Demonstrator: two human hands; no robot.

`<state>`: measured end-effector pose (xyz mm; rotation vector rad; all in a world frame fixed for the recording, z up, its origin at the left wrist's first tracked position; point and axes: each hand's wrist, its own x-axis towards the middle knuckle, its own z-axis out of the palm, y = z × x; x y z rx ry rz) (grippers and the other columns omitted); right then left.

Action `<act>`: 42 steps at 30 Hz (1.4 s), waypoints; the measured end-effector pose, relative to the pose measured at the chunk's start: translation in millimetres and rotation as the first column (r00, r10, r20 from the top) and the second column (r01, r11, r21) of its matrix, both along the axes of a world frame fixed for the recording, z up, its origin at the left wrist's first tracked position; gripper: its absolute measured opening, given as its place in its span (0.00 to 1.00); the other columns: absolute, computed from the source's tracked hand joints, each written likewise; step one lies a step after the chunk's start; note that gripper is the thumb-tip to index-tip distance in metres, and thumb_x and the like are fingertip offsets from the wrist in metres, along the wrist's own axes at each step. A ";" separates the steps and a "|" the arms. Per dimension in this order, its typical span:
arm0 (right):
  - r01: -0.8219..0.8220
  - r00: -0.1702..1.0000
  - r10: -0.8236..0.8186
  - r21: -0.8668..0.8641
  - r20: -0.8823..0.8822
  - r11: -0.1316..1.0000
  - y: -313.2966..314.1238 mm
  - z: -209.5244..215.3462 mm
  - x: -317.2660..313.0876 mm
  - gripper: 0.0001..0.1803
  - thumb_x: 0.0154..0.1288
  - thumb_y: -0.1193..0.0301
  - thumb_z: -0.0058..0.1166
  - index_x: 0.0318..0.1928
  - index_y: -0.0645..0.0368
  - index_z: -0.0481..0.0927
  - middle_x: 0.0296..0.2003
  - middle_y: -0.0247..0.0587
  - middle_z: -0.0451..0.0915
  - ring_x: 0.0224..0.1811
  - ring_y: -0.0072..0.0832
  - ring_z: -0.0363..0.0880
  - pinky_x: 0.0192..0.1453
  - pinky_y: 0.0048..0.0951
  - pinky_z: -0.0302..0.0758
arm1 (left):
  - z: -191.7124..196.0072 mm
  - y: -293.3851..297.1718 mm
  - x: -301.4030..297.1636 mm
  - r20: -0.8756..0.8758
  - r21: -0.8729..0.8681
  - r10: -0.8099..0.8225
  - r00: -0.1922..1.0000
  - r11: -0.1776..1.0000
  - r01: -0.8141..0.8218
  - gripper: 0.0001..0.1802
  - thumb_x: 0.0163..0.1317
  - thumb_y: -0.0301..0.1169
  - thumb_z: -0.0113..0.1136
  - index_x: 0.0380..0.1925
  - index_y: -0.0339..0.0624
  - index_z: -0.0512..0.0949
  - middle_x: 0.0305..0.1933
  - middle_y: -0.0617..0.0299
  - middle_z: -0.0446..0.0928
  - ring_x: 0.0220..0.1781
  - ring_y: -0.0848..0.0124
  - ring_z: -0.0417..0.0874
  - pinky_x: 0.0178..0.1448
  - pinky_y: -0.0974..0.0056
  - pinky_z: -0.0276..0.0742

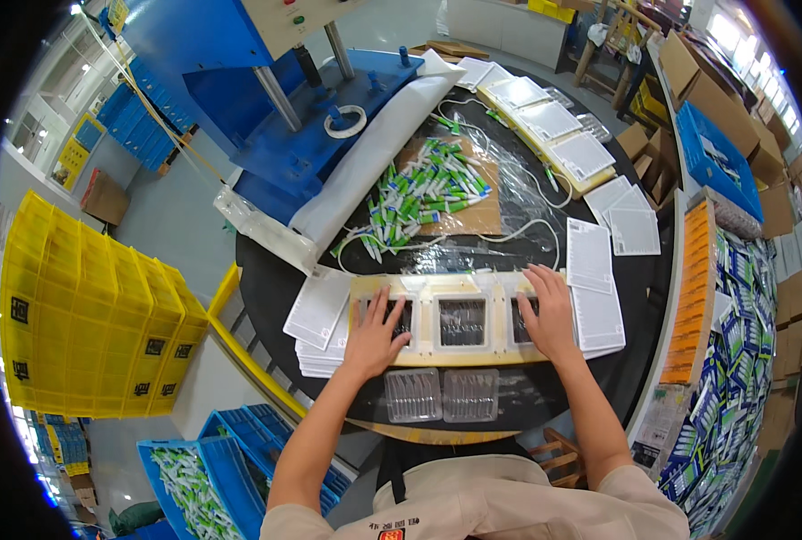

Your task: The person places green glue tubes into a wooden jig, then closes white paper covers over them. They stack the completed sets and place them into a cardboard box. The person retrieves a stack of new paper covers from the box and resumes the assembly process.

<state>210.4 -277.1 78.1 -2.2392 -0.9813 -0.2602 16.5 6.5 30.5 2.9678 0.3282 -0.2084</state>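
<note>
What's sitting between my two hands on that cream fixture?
In the head view, the fixture's middle window lies between the left hand and right hand.

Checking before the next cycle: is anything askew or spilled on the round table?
Nothing spilled. Both hands, left and right, lie flat on the cream frame, which sits straight. The green-white tubes form a loose heap on cardboard.

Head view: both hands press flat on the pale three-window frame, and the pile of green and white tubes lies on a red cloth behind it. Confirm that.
One detail is wrong. In the head view the pile of green and white tubes lies on a brown cardboard sheet, not a red cloth. The rest holds: the left hand and the right hand press flat on the pale three-window frame, with the pile behind it.
</note>
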 end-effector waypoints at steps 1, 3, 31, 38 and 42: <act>-0.053 0.998 0.053 0.017 -0.019 0.998 20.8 5.9 8.7 0.22 0.64 0.70 0.62 0.57 0.63 0.79 0.59 0.49 0.79 0.63 0.50 0.74 0.69 0.48 0.68 | 2.5 2.0 -0.3 0.017 -0.024 -0.001 1.000 1.000 0.001 0.40 0.73 0.54 0.50 0.80 0.53 0.54 0.85 0.48 0.44 0.86 0.53 0.46 0.83 0.35 0.35; -0.196 0.980 0.195 0.058 0.035 0.979 82.4 8.8 29.7 0.18 0.64 0.69 0.62 0.54 0.60 0.81 0.54 0.46 0.81 0.59 0.48 0.76 0.66 0.46 0.70 | 5.8 10.1 2.7 0.141 -0.032 -0.019 0.990 0.999 0.024 0.39 0.72 0.54 0.52 0.79 0.53 0.57 0.84 0.49 0.47 0.85 0.53 0.49 0.83 0.35 0.37; 0.094 0.991 -0.044 -0.414 0.129 0.906 295.0 -69.7 29.0 0.11 0.59 0.65 0.65 0.36 0.59 0.84 0.38 0.43 0.81 0.47 0.42 0.80 0.50 0.42 0.77 | 47.5 80.2 -0.4 0.053 -0.999 0.863 0.503 0.048 0.021 0.12 0.72 0.22 0.59 0.54 0.32 0.80 0.54 0.59 0.81 0.49 0.71 0.84 0.51 0.65 0.85; -0.104 0.991 0.093 0.105 0.099 0.989 168.8 -10.8 -52.4 0.16 0.57 0.79 0.64 0.48 0.61 0.86 0.35 0.46 0.82 0.34 0.42 0.81 0.36 0.37 0.77 | 19.6 33.0 -45.0 0.683 -0.346 0.203 0.702 0.936 0.065 0.16 0.55 0.19 0.66 0.46 0.38 0.85 0.49 0.56 0.84 0.52 0.62 0.86 0.58 0.57 0.80; -0.367 0.912 0.361 -0.005 0.195 0.930 148.4 -19.3 -99.6 0.19 0.51 0.79 0.62 0.47 0.67 0.85 0.36 0.43 0.80 0.36 0.36 0.79 0.36 0.33 0.78 | 5.3 34.3 -43.1 0.656 -0.067 -0.089 0.749 0.982 0.175 0.17 0.56 0.25 0.63 0.48 0.39 0.84 0.50 0.58 0.84 0.53 0.63 0.85 0.60 0.57 0.79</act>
